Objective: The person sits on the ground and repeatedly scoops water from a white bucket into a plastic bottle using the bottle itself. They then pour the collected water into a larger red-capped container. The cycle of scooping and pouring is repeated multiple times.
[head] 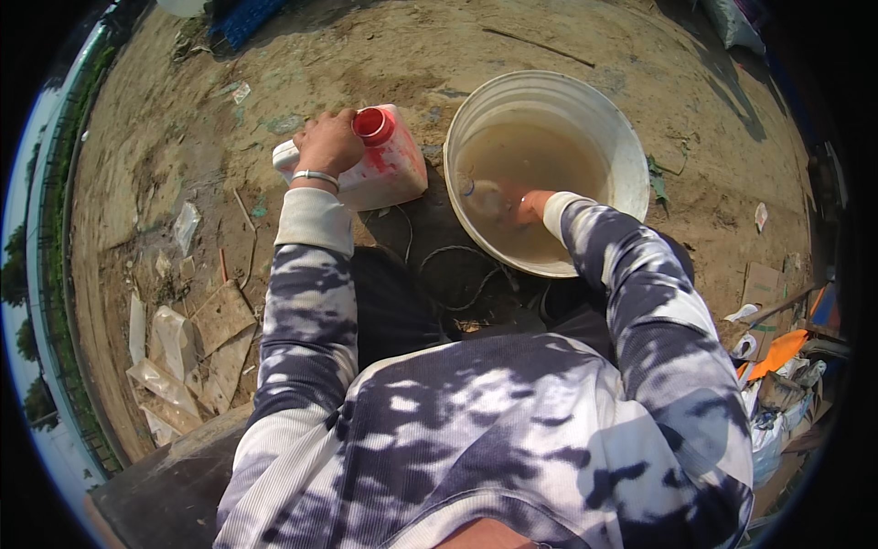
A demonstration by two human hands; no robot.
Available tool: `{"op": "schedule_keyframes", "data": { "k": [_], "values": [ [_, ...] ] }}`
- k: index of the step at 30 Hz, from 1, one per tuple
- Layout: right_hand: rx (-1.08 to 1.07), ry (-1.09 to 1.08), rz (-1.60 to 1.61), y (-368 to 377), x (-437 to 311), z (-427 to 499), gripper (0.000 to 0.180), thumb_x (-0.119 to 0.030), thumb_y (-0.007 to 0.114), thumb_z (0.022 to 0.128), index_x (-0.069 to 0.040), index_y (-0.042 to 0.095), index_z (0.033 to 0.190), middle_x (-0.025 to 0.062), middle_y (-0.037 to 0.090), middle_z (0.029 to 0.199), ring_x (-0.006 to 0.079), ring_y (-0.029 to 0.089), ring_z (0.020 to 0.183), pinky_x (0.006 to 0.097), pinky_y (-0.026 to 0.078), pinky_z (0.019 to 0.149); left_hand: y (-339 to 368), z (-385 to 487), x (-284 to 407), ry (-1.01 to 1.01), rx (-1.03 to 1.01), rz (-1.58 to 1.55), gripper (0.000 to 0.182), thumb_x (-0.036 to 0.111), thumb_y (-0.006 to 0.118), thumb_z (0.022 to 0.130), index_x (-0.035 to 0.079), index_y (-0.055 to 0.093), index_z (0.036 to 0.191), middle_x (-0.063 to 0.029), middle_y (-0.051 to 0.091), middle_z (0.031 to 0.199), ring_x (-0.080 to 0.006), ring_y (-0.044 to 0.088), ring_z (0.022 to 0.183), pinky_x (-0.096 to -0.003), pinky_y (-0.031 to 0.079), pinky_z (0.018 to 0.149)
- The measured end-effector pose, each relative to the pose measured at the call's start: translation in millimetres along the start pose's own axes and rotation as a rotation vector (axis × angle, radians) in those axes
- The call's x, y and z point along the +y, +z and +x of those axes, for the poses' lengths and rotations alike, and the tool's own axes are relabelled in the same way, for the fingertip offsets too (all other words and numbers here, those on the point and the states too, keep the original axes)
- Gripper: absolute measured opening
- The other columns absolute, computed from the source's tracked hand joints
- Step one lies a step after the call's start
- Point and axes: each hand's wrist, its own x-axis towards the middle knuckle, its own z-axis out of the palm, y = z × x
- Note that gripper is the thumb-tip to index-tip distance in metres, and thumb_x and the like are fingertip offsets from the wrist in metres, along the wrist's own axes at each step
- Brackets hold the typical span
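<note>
My left hand (329, 141) grips the top of a white plastic jug (384, 187), just beside its mouth. The jug has no cap on, and red stains cover its neck (374, 126) and run down one side. Right of it stands a large white plastic bucket (549, 84) holding murky brown water (528, 147). My right hand (534, 206) reaches into that water, its fingers hidden below the surface. Next to those fingers a pale, blurred object (485, 195) with a blue ring shows under the water; whether I hold it cannot be made out.
A thin rope (473, 302) lies looped on the dirt between my legs. Broken boards and plastic scraps (199, 357) are scattered at the left. Bags and mixed rubbish (782, 391) pile up at the right. Farther off lies a stick (538, 47).
</note>
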Motion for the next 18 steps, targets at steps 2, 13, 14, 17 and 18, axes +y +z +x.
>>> {"op": "schedule_keyframes", "data": {
  "k": [2,13,14,17,18],
  "values": [
    [0.017,0.005,0.046,-0.5,0.1,-0.9,0.090,-0.047,0.085,0.061,-0.005,0.053,0.133,0.0207,0.058,0.131,0.0345,0.056,0.120,0.0429,0.046,0.100,0.5,0.2,-0.3,0.000,0.003,-0.004,0.045,0.025,0.053,0.087,0.026,0.060,0.132,-0.0133,0.056,0.133,-0.0362,0.048,0.128,-0.0534,0.031,0.107],
    [0.034,-0.058,-0.035,-0.4,-0.1,2.0,0.073,-0.049,0.082,0.063,-0.003,0.064,0.118,0.0208,0.064,0.120,0.0334,0.060,0.114,0.0417,0.048,0.095,0.0,-1.1,0.2,0.002,0.014,-0.002,0.044,0.026,0.053,0.088,0.025,0.060,0.131,-0.0148,0.056,0.132,-0.0367,0.048,0.129,-0.0539,0.030,0.107],
    [0.040,-0.057,-0.034,-0.2,0.0,1.8,0.073,-0.048,0.082,0.063,-0.004,0.065,0.117,0.0209,0.064,0.119,0.0333,0.061,0.113,0.0416,0.049,0.095,-0.2,-1.1,0.2,0.003,0.012,-0.003,0.044,0.025,0.053,0.088,0.025,0.060,0.132,-0.0149,0.056,0.132,-0.0368,0.048,0.129,-0.0539,0.030,0.107],
    [0.082,-0.058,-0.059,0.9,-0.3,1.6,0.071,-0.048,0.082,0.063,-0.004,0.065,0.117,0.0207,0.065,0.118,0.0331,0.062,0.112,0.0417,0.049,0.094,-0.2,-1.0,0.1,0.005,0.007,-0.005,0.044,0.025,0.053,0.088,0.025,0.060,0.132,-0.0150,0.056,0.132,-0.0369,0.048,0.129,-0.0541,0.030,0.106],
    [0.099,-0.057,-0.067,1.4,-0.9,1.5,0.071,-0.047,0.082,0.063,-0.005,0.065,0.117,0.0204,0.065,0.118,0.0332,0.062,0.112,0.0419,0.049,0.094,-0.1,-0.8,0.2,0.004,0.006,-0.003,0.045,0.025,0.053,0.088,0.025,0.060,0.132,-0.0150,0.056,0.132,-0.0370,0.048,0.129,-0.0541,0.030,0.106]
  ]
}}
